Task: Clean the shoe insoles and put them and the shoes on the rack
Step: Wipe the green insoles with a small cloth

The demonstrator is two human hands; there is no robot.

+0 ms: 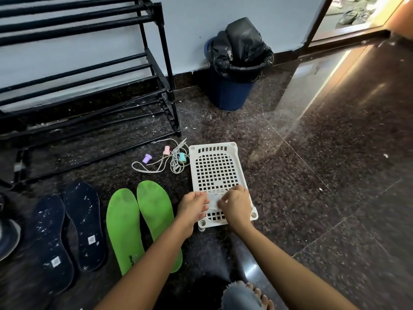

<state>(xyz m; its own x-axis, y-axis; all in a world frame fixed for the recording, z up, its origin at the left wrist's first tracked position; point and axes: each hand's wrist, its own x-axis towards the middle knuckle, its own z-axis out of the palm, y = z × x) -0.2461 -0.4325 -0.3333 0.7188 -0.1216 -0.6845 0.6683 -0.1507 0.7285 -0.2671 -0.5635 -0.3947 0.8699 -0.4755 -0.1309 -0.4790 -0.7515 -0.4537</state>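
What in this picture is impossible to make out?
Head view:
Pale sheet pinched by left hand and right hand: motion-blurred, material unclear.
Shoe: cut off by left edge.
Labels on dark insoles: too small to read.
Bin contents: hidden by black bag.

Shoe corner of an entrance hall, most likely in a home.

At the upper left, a black tube-frame shoe rack stands against a pale wall on a dark, polished speckled-stone floor scattered with white crumbs and dust. Navy insoles and green insoles lie on the floor at the lower left, with part of a shoe at the left edge. A dark blue dustbin lined with a black bag stands against the wall at top centre. At the upper right, a dark door frame opens onto a brighter floor where more shoes lie.
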